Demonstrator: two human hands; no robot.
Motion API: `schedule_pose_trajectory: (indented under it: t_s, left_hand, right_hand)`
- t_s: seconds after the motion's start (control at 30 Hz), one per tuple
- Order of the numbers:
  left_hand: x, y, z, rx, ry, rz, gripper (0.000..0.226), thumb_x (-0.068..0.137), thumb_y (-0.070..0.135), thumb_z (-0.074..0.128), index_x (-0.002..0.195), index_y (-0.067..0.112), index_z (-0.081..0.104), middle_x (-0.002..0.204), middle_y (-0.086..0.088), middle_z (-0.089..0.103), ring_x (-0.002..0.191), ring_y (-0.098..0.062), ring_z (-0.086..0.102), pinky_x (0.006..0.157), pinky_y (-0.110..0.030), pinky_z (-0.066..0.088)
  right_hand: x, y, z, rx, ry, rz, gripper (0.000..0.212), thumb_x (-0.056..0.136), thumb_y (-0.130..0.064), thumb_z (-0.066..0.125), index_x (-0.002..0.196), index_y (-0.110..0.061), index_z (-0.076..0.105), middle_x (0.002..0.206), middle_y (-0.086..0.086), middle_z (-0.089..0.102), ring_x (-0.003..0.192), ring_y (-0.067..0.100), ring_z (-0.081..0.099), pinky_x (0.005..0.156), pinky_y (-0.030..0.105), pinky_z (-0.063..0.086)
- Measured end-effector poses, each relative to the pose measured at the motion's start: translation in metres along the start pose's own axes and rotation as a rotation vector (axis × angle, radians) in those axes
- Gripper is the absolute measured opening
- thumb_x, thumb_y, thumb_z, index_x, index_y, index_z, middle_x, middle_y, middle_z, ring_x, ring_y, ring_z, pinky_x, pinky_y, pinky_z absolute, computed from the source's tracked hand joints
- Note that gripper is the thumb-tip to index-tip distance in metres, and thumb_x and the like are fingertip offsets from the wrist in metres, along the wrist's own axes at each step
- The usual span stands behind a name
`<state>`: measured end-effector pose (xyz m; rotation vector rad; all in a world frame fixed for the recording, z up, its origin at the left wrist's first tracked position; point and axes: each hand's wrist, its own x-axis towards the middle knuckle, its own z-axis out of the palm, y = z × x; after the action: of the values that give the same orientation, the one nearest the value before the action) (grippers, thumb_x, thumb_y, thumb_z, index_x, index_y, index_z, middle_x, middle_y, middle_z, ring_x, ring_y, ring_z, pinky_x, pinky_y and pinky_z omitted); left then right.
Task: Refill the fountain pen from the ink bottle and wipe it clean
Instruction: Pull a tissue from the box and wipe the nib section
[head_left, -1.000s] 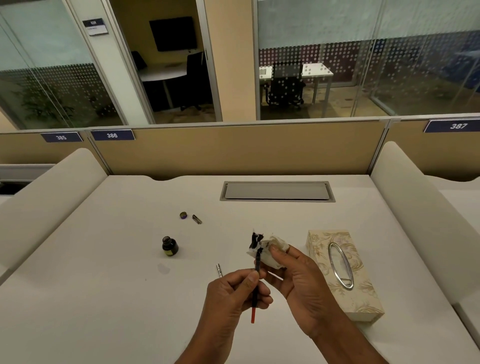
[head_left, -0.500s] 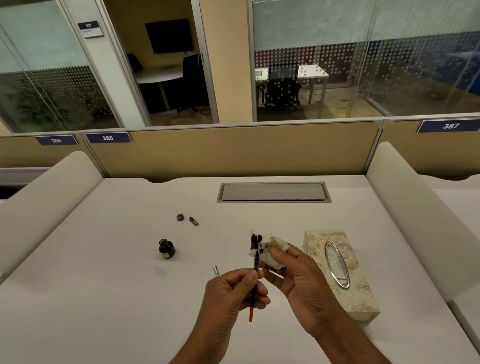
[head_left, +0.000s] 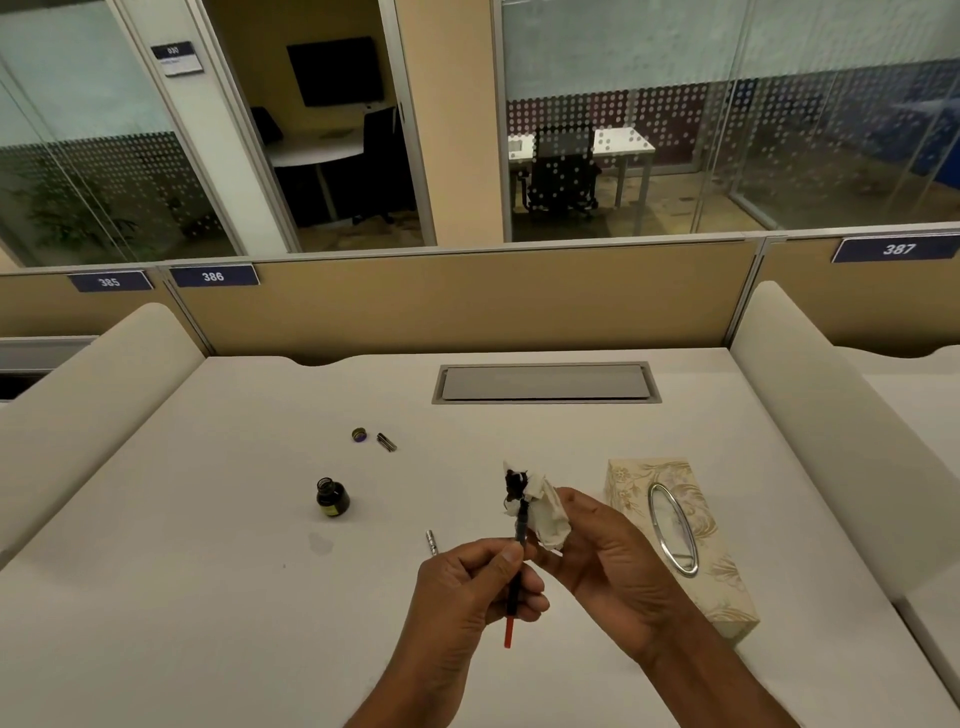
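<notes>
**Wipe step: pen in the air between both hands, nib end in tissue**

White desk (head_left: 208, 597), with a grey cable hatch (head_left: 545, 383) near the far edge. Patterned tissue box (head_left: 727, 587) lies on the right, just beside the right hand.

Right hand (head_left: 613, 566): fingers curled round a crumpled tissue (head_left: 548, 512). There is a black ink blot at the top of the wad, which touches the pen's upper end.

Left hand (head_left: 467, 592): thumb and fingers pinch the fountain pen (head_left: 521, 527) mid-shaft. The pen is roughly upright and its red tail sticks out below the fingers. It is off the desk, and the nib end is hidden in the tissue, so I cannot tell how clean it is.

Ink bottle (head_left: 331, 498) is upright, uncapped and well left of the hands. A faint smudge (head_left: 321, 543) sits on the desk near it. Bottle cap (head_left: 359, 434) is farther back, with a small dark metal piece (head_left: 386, 442) just beside it. A silver piece (head_left: 431, 540) lies just left of the left hand, probably a pen part but too small to tell.

Handling, judged: the pen looks thin, light and stiff, and likely slick where inked. The mid-shaft pinch is the right hold because it keeps clear of the wet end. The nib is probably delicate, so wipe with light pressure. The tissue is soft and weak once soaked, so turn it to a clean patch. The open bottle could tip, so keep arms clear of it.
</notes>
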<state>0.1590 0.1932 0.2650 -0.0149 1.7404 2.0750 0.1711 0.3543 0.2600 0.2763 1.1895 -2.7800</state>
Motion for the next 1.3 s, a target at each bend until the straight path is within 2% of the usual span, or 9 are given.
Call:
schedule_pose_trajectory:
  t_s: [0.1, 0.17, 0.27, 0.43, 0.7, 0.83, 1.07, 1.2, 1.3]
  left_hand:
    - [0.000, 0.000, 0.000, 0.018, -0.003, -0.017, 0.020, 0.096, 0.009, 0.061, 0.093, -0.001, 0.077, 0.072, -0.021, 0.073, 0.062, -0.030, 0.071, 0.063, -0.037, 0.061]
    - [0.000, -0.001, 0.001, 0.027, -0.004, -0.027, 0.020, 0.095, 0.009, 0.061, 0.091, 0.001, 0.078, 0.072, -0.021, 0.074, 0.062, -0.031, 0.072, 0.062, -0.038, 0.062]
    - [0.002, -0.002, 0.001, 0.062, 0.002, -0.026, 0.019, 0.095, 0.009, 0.062, 0.090, 0.002, 0.078, 0.071, -0.020, 0.074, 0.061, -0.030, 0.072, 0.062, -0.037, 0.062]
    - [0.001, 0.001, 0.002, 0.192, 0.017, 0.042, 0.015, 0.092, 0.017, 0.067, 0.088, 0.010, 0.080, 0.069, -0.014, 0.077, 0.061, -0.027, 0.074, 0.064, -0.035, 0.063]
    - [0.000, -0.006, -0.002, 0.478, 0.137, 0.266, 0.020, 0.094, 0.013, 0.066, 0.086, 0.025, 0.080, 0.067, -0.002, 0.077, 0.064, -0.018, 0.075, 0.062, -0.021, 0.058]
    - [0.001, -0.010, -0.004, 0.583, 0.194, 0.349, 0.023, 0.092, 0.013, 0.069, 0.089, 0.034, 0.078, 0.069, 0.009, 0.077, 0.065, -0.011, 0.075, 0.065, -0.019, 0.059]
    - [0.000, -0.008, 0.000, 0.648, 0.215, 0.415, 0.037, 0.091, 0.013, 0.070, 0.090, 0.049, 0.071, 0.070, 0.021, 0.075, 0.066, -0.005, 0.074, 0.068, -0.020, 0.060]
    - [-0.001, -0.008, -0.001, 0.673, 0.213, 0.438, 0.040, 0.091, 0.012, 0.071, 0.091, 0.052, 0.068, 0.074, 0.023, 0.075, 0.067, -0.004, 0.073, 0.066, -0.011, 0.055]
    - [-0.001, -0.011, -0.005, 0.729, 0.244, 0.470, 0.036, 0.090, 0.010, 0.071, 0.092, 0.046, 0.073, 0.067, 0.020, 0.074, 0.067, -0.004, 0.073, 0.064, -0.011, 0.054]
  right_hand:
    - [0.001, -0.001, -0.001, -0.034, -0.042, 0.025, 0.041, 0.074, -0.020, 0.081, 0.111, -0.004, 0.073, 0.112, 0.017, 0.072, 0.096, 0.026, 0.063, 0.087, 0.037, 0.055]
    - [0.001, -0.002, -0.002, -0.059, -0.078, 0.038, 0.043, 0.077, -0.018, 0.080, 0.116, -0.002, 0.072, 0.110, 0.014, 0.072, 0.093, 0.021, 0.065, 0.085, 0.033, 0.056]
    - [0.003, -0.003, -0.002, -0.103, -0.097, 0.052, 0.030, 0.090, -0.013, 0.071, 0.116, 0.002, 0.070, 0.102, 0.011, 0.071, 0.091, 0.018, 0.064, 0.084, 0.030, 0.057]
    - [0.005, -0.005, -0.001, -0.166, -0.081, 0.054, 0.019, 0.096, -0.008, 0.059, 0.106, 0.004, 0.069, 0.092, 0.009, 0.071, 0.084, 0.015, 0.067, 0.079, 0.027, 0.056]
    - [0.009, 0.008, 0.007, -0.355, 0.097, -0.082, 0.026, 0.080, -0.023, 0.072, 0.098, -0.005, 0.078, 0.103, 0.020, 0.077, 0.091, 0.025, 0.071, 0.090, 0.039, 0.057]
    - [0.010, 0.009, 0.008, -0.435, 0.139, -0.132, 0.027, 0.075, -0.029, 0.075, 0.092, -0.008, 0.079, 0.094, 0.015, 0.079, 0.084, 0.023, 0.071, 0.089, 0.037, 0.057]
    - [0.012, 0.016, 0.008, -0.390, 0.189, -0.173, 0.028, 0.074, -0.030, 0.075, 0.091, -0.007, 0.079, 0.098, 0.021, 0.077, 0.092, 0.033, 0.071, 0.101, 0.049, 0.051]
    - [0.011, 0.018, 0.009, -0.342, 0.203, -0.149, 0.022, 0.078, -0.024, 0.074, 0.090, -0.006, 0.079, 0.096, 0.018, 0.078, 0.089, 0.027, 0.072, 0.101, 0.049, 0.053]
    - [0.010, 0.020, 0.012, -0.503, 0.263, -0.213, 0.009, 0.085, -0.020, 0.075, 0.087, -0.013, 0.079, 0.089, 0.009, 0.079, 0.091, 0.027, 0.073, 0.095, 0.044, 0.055]
